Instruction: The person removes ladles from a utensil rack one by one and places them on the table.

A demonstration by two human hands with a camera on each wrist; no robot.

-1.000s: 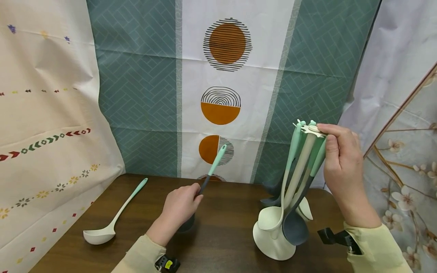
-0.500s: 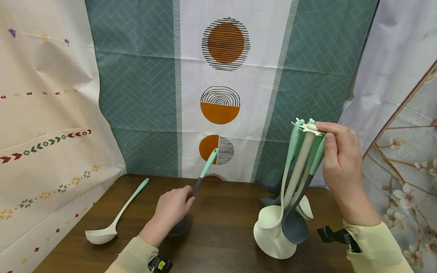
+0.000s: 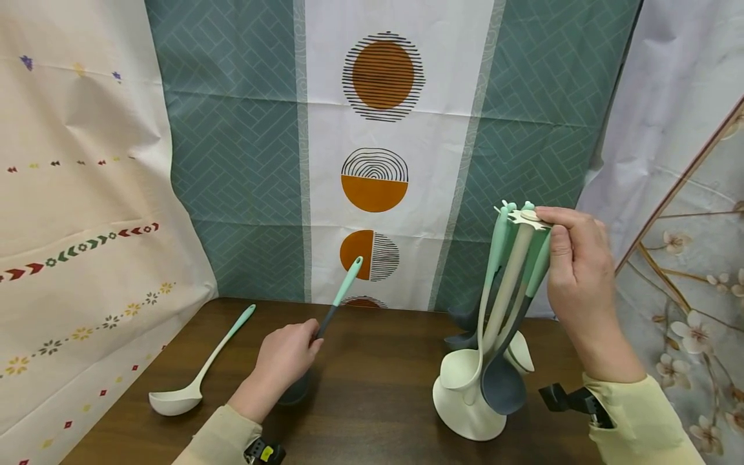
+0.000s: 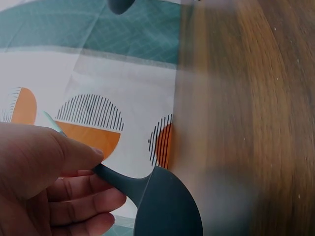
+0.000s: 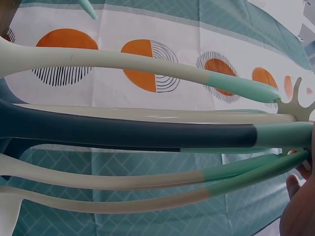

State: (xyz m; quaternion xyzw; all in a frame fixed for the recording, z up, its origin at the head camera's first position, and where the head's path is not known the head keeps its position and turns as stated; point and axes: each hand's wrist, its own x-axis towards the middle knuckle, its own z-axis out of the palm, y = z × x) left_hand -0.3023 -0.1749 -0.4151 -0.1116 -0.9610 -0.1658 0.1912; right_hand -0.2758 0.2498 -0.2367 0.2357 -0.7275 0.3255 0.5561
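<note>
Left hand [image 3: 287,354], gripping a dark utensil [image 3: 341,290], has shifted leftward; right hand [image 3: 584,278] pinches the stand [image 3: 471,420].

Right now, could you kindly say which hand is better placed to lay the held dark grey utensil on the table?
Probably the left hand: it grips the dark grey utensil, whose head is low over the table. The right hand holds the top of the utensil stand, farther off.

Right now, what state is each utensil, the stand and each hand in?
Left hand: gripping the dark utensil
Dark utensil: tilted, mint end up
Right hand: holding the top of the utensil stand
Utensil stand: standing on the table
Hanging utensils: handles up, heads down
Pale ladle: lying on the table, unheld
</note>
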